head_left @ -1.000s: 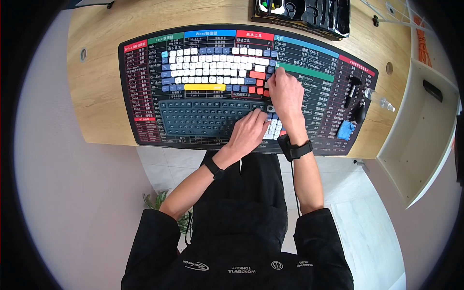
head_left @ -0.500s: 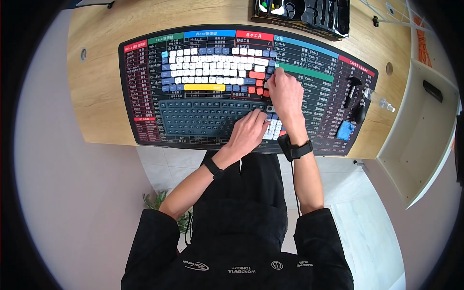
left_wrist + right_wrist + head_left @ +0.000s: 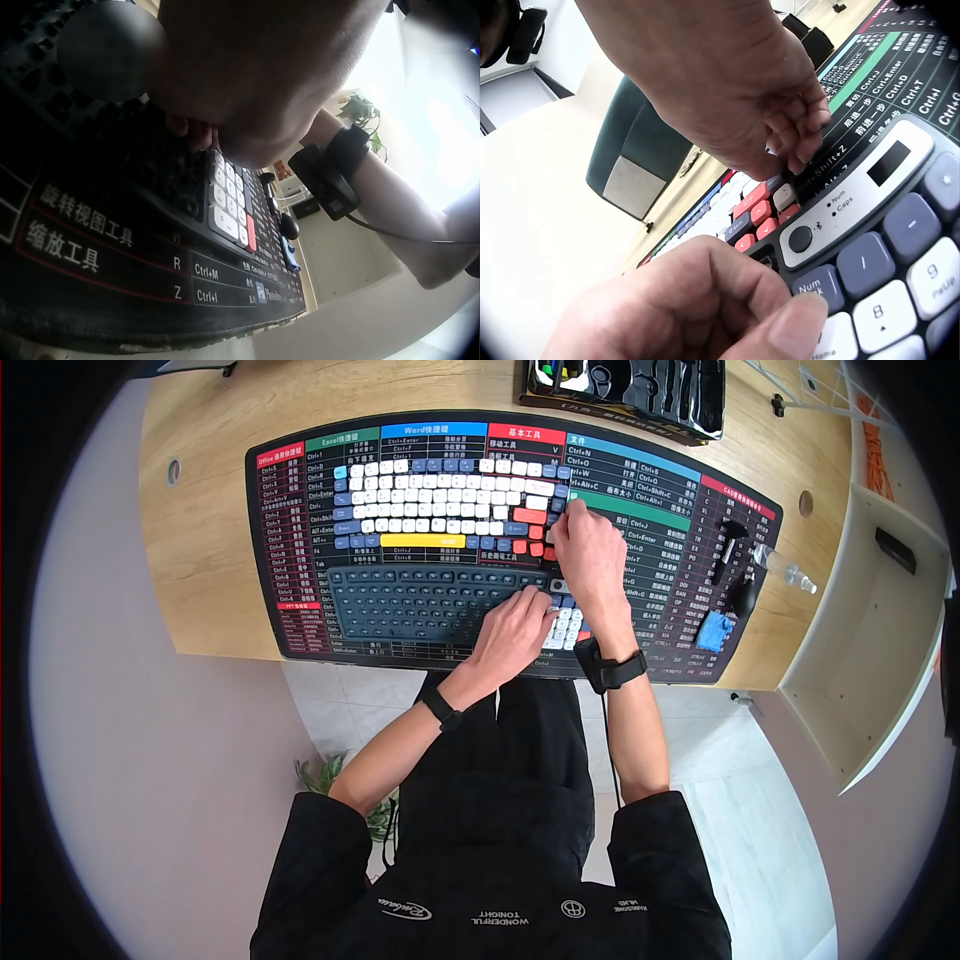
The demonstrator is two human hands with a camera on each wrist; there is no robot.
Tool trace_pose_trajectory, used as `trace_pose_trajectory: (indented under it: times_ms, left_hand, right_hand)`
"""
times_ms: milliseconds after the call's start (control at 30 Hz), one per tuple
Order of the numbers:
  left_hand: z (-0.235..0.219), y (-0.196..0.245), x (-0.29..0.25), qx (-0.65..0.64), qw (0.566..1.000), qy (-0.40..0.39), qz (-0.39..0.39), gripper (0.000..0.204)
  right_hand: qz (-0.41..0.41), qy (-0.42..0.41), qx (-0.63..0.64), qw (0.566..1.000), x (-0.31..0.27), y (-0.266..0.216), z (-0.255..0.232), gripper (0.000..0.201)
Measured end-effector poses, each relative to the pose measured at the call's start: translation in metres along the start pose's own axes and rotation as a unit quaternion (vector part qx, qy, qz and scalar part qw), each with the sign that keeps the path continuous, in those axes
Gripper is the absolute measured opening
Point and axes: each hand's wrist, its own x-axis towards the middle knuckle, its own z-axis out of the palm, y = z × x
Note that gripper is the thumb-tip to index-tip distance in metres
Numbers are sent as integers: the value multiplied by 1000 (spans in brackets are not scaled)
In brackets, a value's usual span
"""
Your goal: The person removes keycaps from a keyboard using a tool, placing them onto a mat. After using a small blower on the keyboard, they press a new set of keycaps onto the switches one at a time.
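Observation:
My right hand [image 3: 592, 555] has its fingers curled and brought together at the right end of the laid-out keycaps [image 3: 440, 500]. In the right wrist view its thumb comes down at a dark blue keycap [image 3: 775, 182], beside a white one and several red ones; the fingertips' contact is mostly hidden. My left hand [image 3: 515, 628] rests on the dark keyboard [image 3: 400, 605], whose main section is bare of caps. Its index finger bends loosely and its thumb [image 3: 799, 322] lies over the number pad [image 3: 885, 311], which carries white and blue caps.
Beneath everything lies a large printed desk mat [image 3: 660, 610]. At its right are black tools [image 3: 735, 545], a clear bottle [image 3: 785, 567] and a blue cloth [image 3: 714, 630]. A black box [image 3: 625, 400] stands at the back, and a white shelf [image 3: 860, 640] borders the desk's right side.
My right hand shifts very slightly at the right end of the laid-out keycaps. The left hand stays in place on the keyboard.

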Motion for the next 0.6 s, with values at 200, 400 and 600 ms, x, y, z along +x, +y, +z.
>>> trace_pose_trajectory:
  times_ms: [200, 400, 600]
  left_hand:
    - [0, 0, -1, 10, 1000, -4, 3, 14]
    - [1, 0, 0, 5, 1000, 6, 3, 15]
    - [0, -1, -1, 14, 1000, -1, 2, 15]
  right_hand:
    - [17, -10, 18, 1000, -1, 1, 1, 17]
    - [2, 2, 23, 1000, -1, 3, 2, 17]
    - [7, 2, 1, 1000, -4, 9, -6, 16]
